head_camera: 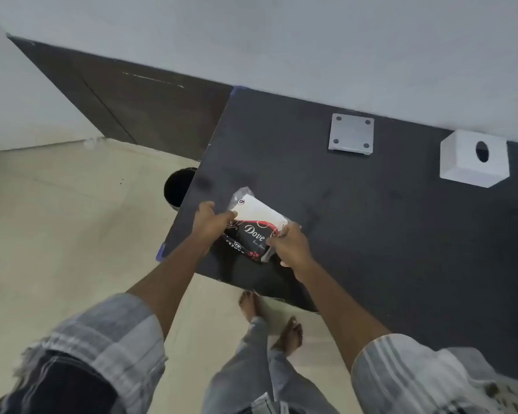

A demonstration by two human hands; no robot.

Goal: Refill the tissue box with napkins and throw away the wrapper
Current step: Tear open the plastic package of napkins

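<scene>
- Head view, and I've got the dark desk (386,219) filling the right half of my feed, its left edge running down toward the pale floor (57,234).
- Behind the desk's far edge, a grey wall (281,40); a dark wooden panel (132,100) sits to the left of it.
- Down at the bottom I see striped sleeves, rolled above the elbows, and bare feet on the floor just off the desk's near edge.
- White tissue box (473,159) stands at the desk's far right corner, oval opening facing up, well apart from both hands.
- Napkin pack (256,227) near the desk's near left corner: black "Dove" wrapper, with white napkins showing at its far end.
- White square plate (352,134) with four holes lies by the far edge, left of the box.
- Black bin (178,188) peeks out beside the desk's left edge.
- Left hand (211,224) pinches the pack's left side, closed on it.
- Right hand (290,245) clamps the right side.
</scene>
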